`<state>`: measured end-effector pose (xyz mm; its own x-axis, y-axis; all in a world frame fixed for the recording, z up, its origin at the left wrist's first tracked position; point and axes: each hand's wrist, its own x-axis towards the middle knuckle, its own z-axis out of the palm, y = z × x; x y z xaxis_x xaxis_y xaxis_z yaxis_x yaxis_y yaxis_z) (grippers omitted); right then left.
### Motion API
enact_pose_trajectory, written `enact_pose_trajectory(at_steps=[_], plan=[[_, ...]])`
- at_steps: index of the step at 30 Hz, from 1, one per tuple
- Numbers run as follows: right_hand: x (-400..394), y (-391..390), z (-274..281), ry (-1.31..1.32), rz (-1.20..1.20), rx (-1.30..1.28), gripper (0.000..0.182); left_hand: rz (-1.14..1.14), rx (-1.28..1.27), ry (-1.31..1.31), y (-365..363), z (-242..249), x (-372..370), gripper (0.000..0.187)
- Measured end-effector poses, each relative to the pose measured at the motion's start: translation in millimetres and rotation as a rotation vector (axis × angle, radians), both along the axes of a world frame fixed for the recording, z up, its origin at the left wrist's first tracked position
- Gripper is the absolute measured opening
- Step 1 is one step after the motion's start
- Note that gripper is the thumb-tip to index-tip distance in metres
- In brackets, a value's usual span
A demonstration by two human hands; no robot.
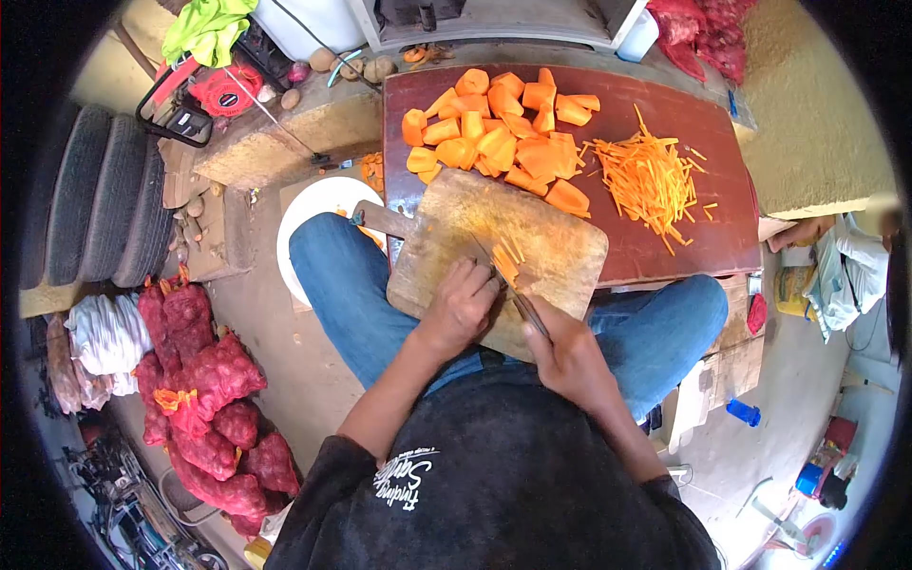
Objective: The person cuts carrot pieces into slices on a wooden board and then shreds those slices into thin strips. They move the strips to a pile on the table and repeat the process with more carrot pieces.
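A worn wooden cutting board (560, 252) rests across my lap, against the edge of a red-brown table (684, 104). My right hand (567, 353) grips a knife (528, 312), its blade slanting up and left over the board. Close to the blade, my left hand (463, 302) presses down with curled fingers; whatever lies under them is hidden. A few freshly cut orange sticks (508, 258), apparently carrot, lie right of the blade. Beyond the board sit several peeled carrot chunks (499, 142), and to their right a heap of thin carrot strips (648, 180).
A white basin (296, 233) stands on the floor by my left knee. Across its rim reaches the handle (380, 220) of another flat tool, partly on the board. Red mesh sacks (214, 380) and stacked tyres (100, 195) occupy the left. A blue object (743, 412) lies at right.
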<state>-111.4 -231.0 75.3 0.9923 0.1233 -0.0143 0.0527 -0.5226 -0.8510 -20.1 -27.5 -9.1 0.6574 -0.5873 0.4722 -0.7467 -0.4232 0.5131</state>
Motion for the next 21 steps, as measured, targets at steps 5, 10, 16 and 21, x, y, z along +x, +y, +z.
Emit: enact_pose_trajectory(at_steps=[5,10,16,21], plan=[[12.1,-4.6,8.0,0.078,0.003,0.01,0.039,-0.011,-0.005,-0.05,1.8,-2.2,5.9,0.028],[-5.4,-4.7,6.7,0.091,0.004,0.013,0.04,-0.001,-0.043,-0.064,-1.3,-1.3,4.6,0.026],[11.6,-2.9,8.3,0.06,0.001,0.014,0.036,0.012,-0.029,-0.096,-0.5,1.3,3.2,0.023],[-2.8,-4.2,6.1,0.083,-0.014,0.087,0.035,0.015,-0.059,-0.109,-2.1,-4.8,2.7,0.024]])
